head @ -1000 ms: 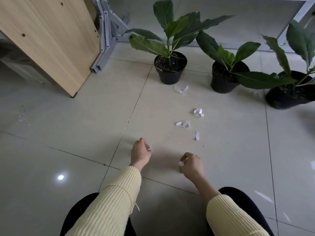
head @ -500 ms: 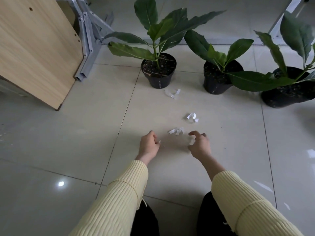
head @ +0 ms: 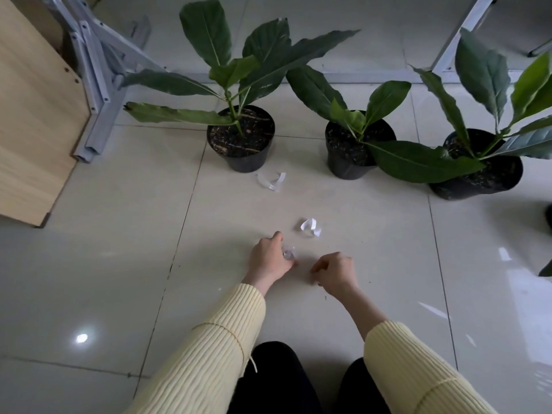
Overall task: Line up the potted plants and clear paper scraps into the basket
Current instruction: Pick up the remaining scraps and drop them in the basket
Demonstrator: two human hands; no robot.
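Three potted plants in black pots stand in a rough row on the tiled floor: the left pot, the middle pot and the right pot. A curled white paper scrap lies just in front of the left pot. Another paper scrap lies on the floor beyond my hands. My left hand is closed around crumpled paper scraps at floor level. My right hand is curled into a fist beside it, with a sliver of white showing under its fingers. No basket is in view.
A light wooden board leans at the left, with a grey metal frame beside it. A grey metal leg slants at the upper right. A dark object pokes in at the right edge. My knees are at the bottom.
Both hands reached forward over the scraps in the middle of the floor. The right hand closed on a strip and drew back; the left hand closed on the small cluster.
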